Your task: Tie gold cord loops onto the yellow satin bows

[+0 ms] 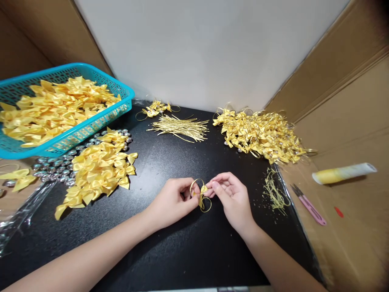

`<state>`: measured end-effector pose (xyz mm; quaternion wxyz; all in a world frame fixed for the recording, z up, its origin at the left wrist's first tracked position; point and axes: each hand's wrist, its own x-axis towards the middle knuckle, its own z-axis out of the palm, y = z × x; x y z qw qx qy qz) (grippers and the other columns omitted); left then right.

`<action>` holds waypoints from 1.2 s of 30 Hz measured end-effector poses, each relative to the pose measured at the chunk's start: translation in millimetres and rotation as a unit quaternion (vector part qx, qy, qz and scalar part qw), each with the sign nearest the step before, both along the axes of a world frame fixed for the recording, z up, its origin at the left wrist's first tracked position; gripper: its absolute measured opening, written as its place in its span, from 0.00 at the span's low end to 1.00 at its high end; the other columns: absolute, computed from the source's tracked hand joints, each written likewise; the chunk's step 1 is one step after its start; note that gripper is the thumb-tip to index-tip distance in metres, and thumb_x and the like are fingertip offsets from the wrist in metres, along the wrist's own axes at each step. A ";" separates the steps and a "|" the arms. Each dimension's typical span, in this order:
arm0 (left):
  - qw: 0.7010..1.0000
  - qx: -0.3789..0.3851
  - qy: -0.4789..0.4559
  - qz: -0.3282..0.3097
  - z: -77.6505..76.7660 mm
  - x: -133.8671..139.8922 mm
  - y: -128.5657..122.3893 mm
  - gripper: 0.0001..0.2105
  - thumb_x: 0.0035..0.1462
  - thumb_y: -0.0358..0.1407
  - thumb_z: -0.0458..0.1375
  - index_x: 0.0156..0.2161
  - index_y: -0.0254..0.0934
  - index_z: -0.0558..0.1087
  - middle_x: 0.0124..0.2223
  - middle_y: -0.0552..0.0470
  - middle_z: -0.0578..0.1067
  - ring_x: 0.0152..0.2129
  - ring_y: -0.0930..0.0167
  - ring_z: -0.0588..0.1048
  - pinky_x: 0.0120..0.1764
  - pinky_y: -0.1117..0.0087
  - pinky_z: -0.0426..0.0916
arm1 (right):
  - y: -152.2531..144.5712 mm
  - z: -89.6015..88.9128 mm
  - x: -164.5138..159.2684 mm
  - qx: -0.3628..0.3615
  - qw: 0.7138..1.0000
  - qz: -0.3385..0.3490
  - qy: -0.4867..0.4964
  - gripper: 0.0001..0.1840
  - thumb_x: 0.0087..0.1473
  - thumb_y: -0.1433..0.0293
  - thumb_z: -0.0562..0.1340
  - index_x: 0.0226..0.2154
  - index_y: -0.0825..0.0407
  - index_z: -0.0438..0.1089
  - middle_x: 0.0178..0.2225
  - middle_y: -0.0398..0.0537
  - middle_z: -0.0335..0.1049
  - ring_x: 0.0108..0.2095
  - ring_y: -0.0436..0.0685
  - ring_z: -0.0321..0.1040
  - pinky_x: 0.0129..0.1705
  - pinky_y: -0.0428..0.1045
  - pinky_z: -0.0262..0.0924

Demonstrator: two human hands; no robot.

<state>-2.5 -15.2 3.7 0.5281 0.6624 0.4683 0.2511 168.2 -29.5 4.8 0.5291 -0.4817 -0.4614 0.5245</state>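
My left hand (178, 200) is closed in a pinch on a small yellow ribbon bow (201, 198). Two loops of thin gold cord (207, 206) stick out from this bow, one upward and one down to the right. From the other side, the bent fingers of my right hand (231, 196) meet at the bow's edge. Their tips partly hide what they grip there. Both hands are just above the black tabletop (170, 251).
Yellow bows fill a teal basket (60, 140); more bows (100, 166) and silver beads (56, 166) lie beside it. Behind are gold cord pieces (182, 127); rightward, beaded bows (261, 136), cord scraps (275, 192), pink thread snips (310, 207) and a yellow-white tube (343, 173).
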 end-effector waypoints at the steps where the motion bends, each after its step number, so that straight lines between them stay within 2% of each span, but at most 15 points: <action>1: 1.000 0.001 0.003 -0.001 0.0 -0.1 0.1 0.07 0.54 0.35 0.55 0.28 0.35 0.70 0.22 0.57 0.67 0.20 0.76 0.63 0.24 0.76 0.59 | 0.1 -0.3 -0.4 -0.004 1.000 -0.001 -0.001 0.11 0.51 0.62 0.67 0.30 0.51 0.68 0.27 0.45 0.76 0.24 0.51 0.75 0.28 0.47 0.72; 8: 1.000 0.007 0.013 -0.001 0.9 0.0 1.6 0.12 0.57 0.37 0.52 0.26 0.34 0.69 0.22 0.57 0.66 0.20 0.76 0.63 0.24 0.76 0.58 | -0.4 -1.6 -1.2 -0.016 1.000 0.022 0.006 0.11 0.51 0.62 0.66 0.30 0.51 0.67 0.26 0.43 0.76 0.23 0.51 0.75 0.27 0.46 0.71; 13: 1.000 0.009 0.016 -0.005 -0.6 0.1 0.7 0.09 0.55 0.36 0.54 0.26 0.35 0.68 0.22 0.57 0.66 0.20 0.75 0.63 0.24 0.77 0.59 | -0.8 -2.5 -0.5 -0.011 1.000 0.028 0.001 0.11 0.53 0.62 0.65 0.31 0.51 0.67 0.25 0.43 0.76 0.22 0.50 0.74 0.26 0.45 0.69; 24: 1.000 0.003 0.017 -0.012 -3.5 -2.1 -0.1 0.11 0.56 0.38 0.56 0.26 0.36 0.64 0.22 0.59 0.63 0.20 0.77 0.60 0.24 0.77 0.57 | -4.7 -6.5 5.2 -0.008 0.992 0.052 -0.119 0.09 0.60 0.61 0.58 0.35 0.49 0.61 0.27 0.45 0.78 0.18 0.49 0.72 0.22 0.43 0.64; 30: 1.000 -0.001 0.006 -0.018 -1.9 -1.5 0.7 0.09 0.55 0.37 0.57 0.27 0.35 0.65 0.23 0.59 0.63 0.21 0.77 0.60 0.24 0.77 0.57 | -5.1 -7.6 4.2 -0.029 0.992 0.060 -0.111 0.10 0.60 0.60 0.57 0.35 0.49 0.60 0.27 0.46 0.78 0.18 0.49 0.71 0.22 0.42 0.63; 36: 1.000 -0.004 -0.011 -0.020 -4.1 -3.1 0.8 0.11 0.55 0.37 0.57 0.26 0.36 0.62 0.23 0.60 0.62 0.21 0.77 0.59 0.24 0.77 0.56 | -5.8 -8.4 3.1 -0.030 0.992 0.060 -0.108 0.10 0.60 0.60 0.58 0.34 0.49 0.60 0.27 0.46 0.78 0.17 0.49 0.71 0.21 0.42 0.63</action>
